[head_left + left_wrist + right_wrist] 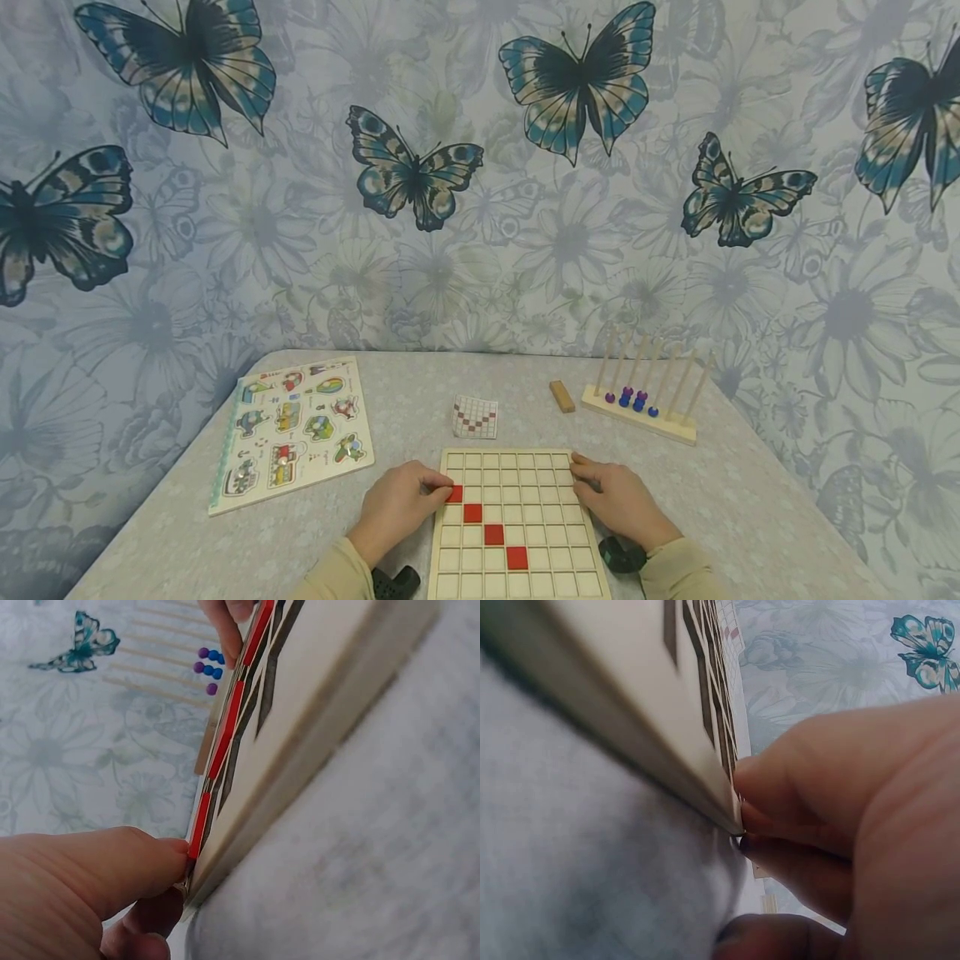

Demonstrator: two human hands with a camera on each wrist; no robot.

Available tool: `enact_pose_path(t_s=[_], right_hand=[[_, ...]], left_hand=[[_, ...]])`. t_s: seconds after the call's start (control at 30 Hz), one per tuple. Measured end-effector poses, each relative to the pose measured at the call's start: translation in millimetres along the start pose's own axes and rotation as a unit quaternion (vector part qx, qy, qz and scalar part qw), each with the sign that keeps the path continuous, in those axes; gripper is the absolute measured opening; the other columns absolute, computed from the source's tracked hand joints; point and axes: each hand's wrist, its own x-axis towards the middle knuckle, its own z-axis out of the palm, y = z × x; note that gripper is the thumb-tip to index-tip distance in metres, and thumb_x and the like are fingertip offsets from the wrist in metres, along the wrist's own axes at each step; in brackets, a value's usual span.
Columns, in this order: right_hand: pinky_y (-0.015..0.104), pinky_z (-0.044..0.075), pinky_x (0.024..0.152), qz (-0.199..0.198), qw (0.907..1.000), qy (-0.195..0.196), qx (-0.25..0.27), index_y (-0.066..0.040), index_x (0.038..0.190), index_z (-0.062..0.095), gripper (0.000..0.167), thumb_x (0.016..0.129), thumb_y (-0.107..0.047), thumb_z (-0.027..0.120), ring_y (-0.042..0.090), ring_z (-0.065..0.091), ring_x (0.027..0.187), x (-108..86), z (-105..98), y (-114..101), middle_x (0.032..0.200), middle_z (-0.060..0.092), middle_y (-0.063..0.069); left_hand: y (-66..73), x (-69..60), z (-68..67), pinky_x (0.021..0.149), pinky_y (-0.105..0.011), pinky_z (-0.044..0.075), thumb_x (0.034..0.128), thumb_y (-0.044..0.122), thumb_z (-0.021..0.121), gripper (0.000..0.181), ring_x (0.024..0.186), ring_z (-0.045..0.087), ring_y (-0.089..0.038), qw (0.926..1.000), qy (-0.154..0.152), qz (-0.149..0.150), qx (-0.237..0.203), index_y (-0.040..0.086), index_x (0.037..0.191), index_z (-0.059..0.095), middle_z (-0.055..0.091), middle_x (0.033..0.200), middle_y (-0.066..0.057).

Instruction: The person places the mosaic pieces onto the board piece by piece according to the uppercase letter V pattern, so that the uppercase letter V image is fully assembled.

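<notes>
A pale wooden grid board (517,507) lies in front of me, with several red square tiles (493,534) in a diagonal from its left edge toward its lower middle. My left hand (399,506) is at the left edge, thumb and index finger pinching the outermost red tile (199,825). In the left wrist view, the thumb tip covers the end of that tile. At the opposite side my right hand (624,497) holds the board's upper right edge, thumb on top (761,780) and other fingers beside the rim. Its fingertips are partly hidden.
Behind the board lies a small patterned grid card (475,417). A wooden block (562,397) and a peg stand (637,414) with purple and blue beads are at the back right. A picture puzzle board (292,429) lies at the left. A butterfly-patterned wall (480,283) closes the back.
</notes>
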Motion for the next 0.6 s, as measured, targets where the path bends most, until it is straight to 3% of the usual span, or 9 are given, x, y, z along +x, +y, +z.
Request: enact_pose_path(t_s=[0.17,0.3,0.4,0.5,0.6], right_hand=[[0.055,0.045,0.109,0.001,1.0,-0.003,0.005,-0.004,0.132,0.069,0.037,0.099,-0.02,0.068,0.034,0.058,0.133,-0.4,0,0,0.145,0.061,0.005],[0.054,0.045,0.108,0.001,0.9999,-0.005,0.009,-0.004,0.132,0.069,0.036,0.1,-0.02,0.067,0.033,0.059,0.133,-2.2,0,1,0.145,0.061,0.006],[0.055,0.046,0.108,-0.002,1.0,-0.004,0.006,-0.003,0.132,0.069,0.036,0.1,-0.019,0.067,0.035,0.059,0.132,-2.4,-1,1,0.145,0.061,0.008],[0.056,0.045,0.108,-0.004,1.0,-0.004,0.003,-0.003,0.132,0.069,0.036,0.1,-0.019,0.066,0.036,0.059,0.133,-0.8,-2,0,0.145,0.061,0.008],[0.055,0.045,0.109,-0.004,1.0,-0.008,0.001,-0.004,0.133,0.068,0.036,0.1,-0.02,0.066,0.035,0.058,0.133,0.3,-3,0,0.146,0.061,0.008]], left_hand=[[1.2,-0.3,0.0,0.056,-0.025,0.043,0.089,0.035,0.08,0.011,0.07,0.055,0.0,0.9999,-0.002,0.005,0.009,0.031,0.098,0.083,0.07,0.09,0.016],[2.2,-0.3,-4.7,0.051,-0.026,0.044,0.0929,0.037,0.076,0.015,0.063,0.056,0.0,0.9997,-0.002,-0.019,-0.015,0.03,0.104,0.082,0.072,0.096,0.014],[2.3,1.9,-17.5,0.052,-0.029,0.046,0.0949,0.036,0.074,0.015,0.064,0.058,-0.003,0.9978,0.016,-0.047,-0.044,0.029,0.107,0.081,0.074,0.099,0.013],[0.2,3.6,-36.9,0.062,-0.032,0.05,0.0957,0.032,0.074,0.015,0.074,0.061,-0.006,0.9952,0.034,-0.065,-0.065,0.026,0.107,0.08,0.075,0.1,0.012],[-4.5,2.2,-55.3,0.071,-0.034,0.052,0.0952,0.03,0.075,0.011,0.081,0.063,-0.009,0.9941,0.023,-0.081,-0.068,0.024,0.103,0.079,0.075,0.097,0.01]])
